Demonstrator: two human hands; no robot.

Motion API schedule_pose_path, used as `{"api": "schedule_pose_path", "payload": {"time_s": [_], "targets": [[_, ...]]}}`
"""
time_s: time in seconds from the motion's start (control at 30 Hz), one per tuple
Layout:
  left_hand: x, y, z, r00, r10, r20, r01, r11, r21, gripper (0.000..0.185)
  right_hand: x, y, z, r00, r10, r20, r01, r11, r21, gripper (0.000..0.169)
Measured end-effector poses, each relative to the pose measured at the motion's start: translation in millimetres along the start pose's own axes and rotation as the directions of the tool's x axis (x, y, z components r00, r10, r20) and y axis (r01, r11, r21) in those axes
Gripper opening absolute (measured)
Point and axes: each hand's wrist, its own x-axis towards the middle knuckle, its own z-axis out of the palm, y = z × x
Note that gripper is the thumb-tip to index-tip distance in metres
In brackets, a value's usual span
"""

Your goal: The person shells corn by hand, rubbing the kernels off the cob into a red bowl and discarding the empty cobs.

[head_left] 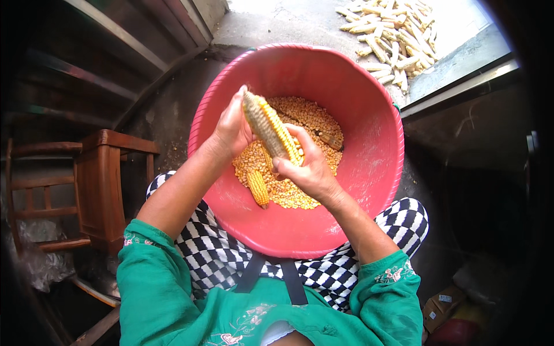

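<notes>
A partly shelled corn cob [269, 123] slants above a red plastic tub, bare on its left face and yellow with kernels along its right. My left hand [233, 125] holds its upper end, and my right hand [307, 162] grips the lower end. Below them the red tub [368, 173] holds loose corn kernels [303, 197]. On the kernels lies an unshelled corn ear [258, 188], with another ear partly hidden beside it. A tool with a wooden handle [330, 140] rests in the kernels at the right.
Stripped cobs [396, 39] are heaped on the floor beyond the tub, at upper right. Wooden furniture [101, 186] stands at the left, near crumpled clear plastic [43, 255]. A cardboard box [441, 307] lies at lower right. The tub sits between my knees.
</notes>
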Motion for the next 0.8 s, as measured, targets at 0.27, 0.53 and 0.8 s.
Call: {"api": "schedule_pose_path", "payload": {"time_s": [0.27,0.53,0.8], "targets": [[1,-33,-14,0.986,0.109,-0.123,-0.056,0.926,0.373,0.035,-12,-9,14,0.894,-0.415,0.17,0.417,0.63,-0.655,0.065],[-9,-32,-8,0.968,-0.132,-0.213,0.21,0.889,0.406,0.039,-30,-2,38,0.795,-0.544,0.269,0.534,0.416,-0.736,0.067],[17,-99,-68,0.989,0.111,0.097,-0.147,0.728,0.67,0.016,3,6,8,0.801,-0.531,0.277,0.386,0.104,-0.917,0.056]]}}
